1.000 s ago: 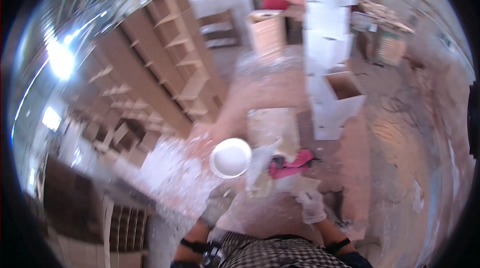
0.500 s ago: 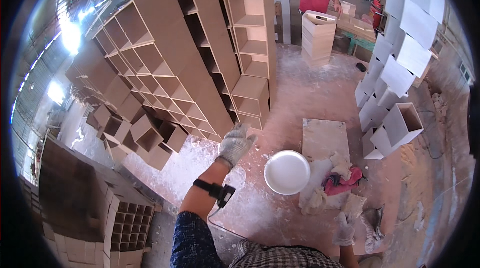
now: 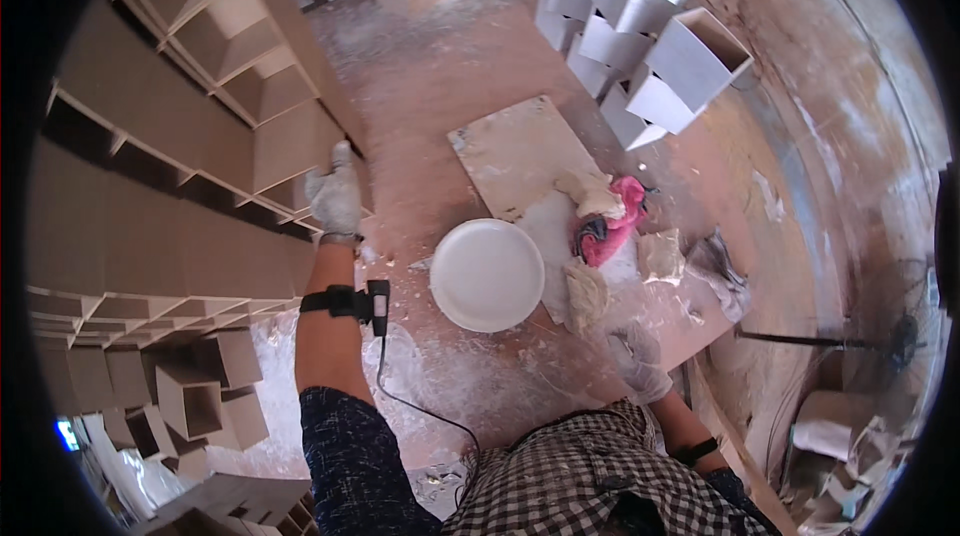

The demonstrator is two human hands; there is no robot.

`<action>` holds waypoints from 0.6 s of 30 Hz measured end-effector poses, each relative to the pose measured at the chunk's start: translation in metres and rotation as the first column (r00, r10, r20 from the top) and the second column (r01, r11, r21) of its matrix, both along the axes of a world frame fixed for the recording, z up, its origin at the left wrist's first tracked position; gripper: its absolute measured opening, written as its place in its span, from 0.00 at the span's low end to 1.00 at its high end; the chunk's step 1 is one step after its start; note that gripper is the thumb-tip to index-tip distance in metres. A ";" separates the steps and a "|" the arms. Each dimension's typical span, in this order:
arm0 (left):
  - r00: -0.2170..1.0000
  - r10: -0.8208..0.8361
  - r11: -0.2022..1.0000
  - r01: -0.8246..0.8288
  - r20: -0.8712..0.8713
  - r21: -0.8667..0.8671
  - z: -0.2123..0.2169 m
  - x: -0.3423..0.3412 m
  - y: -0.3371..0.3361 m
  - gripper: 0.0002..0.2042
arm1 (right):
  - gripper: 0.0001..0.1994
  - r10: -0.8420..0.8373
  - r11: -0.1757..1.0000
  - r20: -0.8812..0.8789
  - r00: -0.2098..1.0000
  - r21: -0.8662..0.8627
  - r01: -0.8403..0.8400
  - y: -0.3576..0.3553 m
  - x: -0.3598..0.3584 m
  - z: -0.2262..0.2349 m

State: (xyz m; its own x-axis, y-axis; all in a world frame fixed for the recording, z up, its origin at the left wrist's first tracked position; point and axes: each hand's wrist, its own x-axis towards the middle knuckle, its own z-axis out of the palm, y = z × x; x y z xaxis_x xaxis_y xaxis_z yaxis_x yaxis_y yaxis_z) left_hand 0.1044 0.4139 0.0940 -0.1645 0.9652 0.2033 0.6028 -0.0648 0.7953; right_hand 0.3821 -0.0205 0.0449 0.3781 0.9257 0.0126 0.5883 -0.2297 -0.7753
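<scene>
My left hand (image 3: 336, 198), in a pale work glove, reaches forward with its fingers stretched out. It is against the front corner of the lowest brown box (image 3: 290, 151) in a tall stack at the left. Whether the fingertips press on the box I cannot tell. My right hand (image 3: 642, 364), also gloved, is low at the right of my body. It is blurred, with its fingers curled around a greyish patch that I cannot make out. Between my hands stands a round white basin (image 3: 487, 274).
A flat board (image 3: 525, 151) lies beyond the basin, with a pink cloth (image 3: 615, 221) and pale rags (image 3: 660, 256) near it. White boxes (image 3: 690, 66) are stacked at the far right. Loose brown boxes (image 3: 190, 401) lie at the lower left. A cable (image 3: 430, 411) runs from my left forearm.
My view has turned right and down, so the co-worker is out of sight. My left hand reaches farther forward along the box stack. My right hand has come more fully into view.
</scene>
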 end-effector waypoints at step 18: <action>0.383 0.158 0.890 0.343 0.910 -0.299 0.007 -0.093 -0.364 0.25 | 0.07 -0.145 0.910 0.284 0.948 0.415 0.015 0.147 0.073 0.026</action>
State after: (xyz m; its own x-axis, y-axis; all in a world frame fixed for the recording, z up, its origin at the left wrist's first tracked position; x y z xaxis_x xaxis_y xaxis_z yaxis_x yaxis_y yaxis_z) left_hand 0.0112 0.0499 0.1008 0.0939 0.9203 -0.3798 -0.4732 0.3769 0.7963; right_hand 0.4553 0.1267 0.0709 0.3683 0.7824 0.5022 0.8013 0.0068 -0.5983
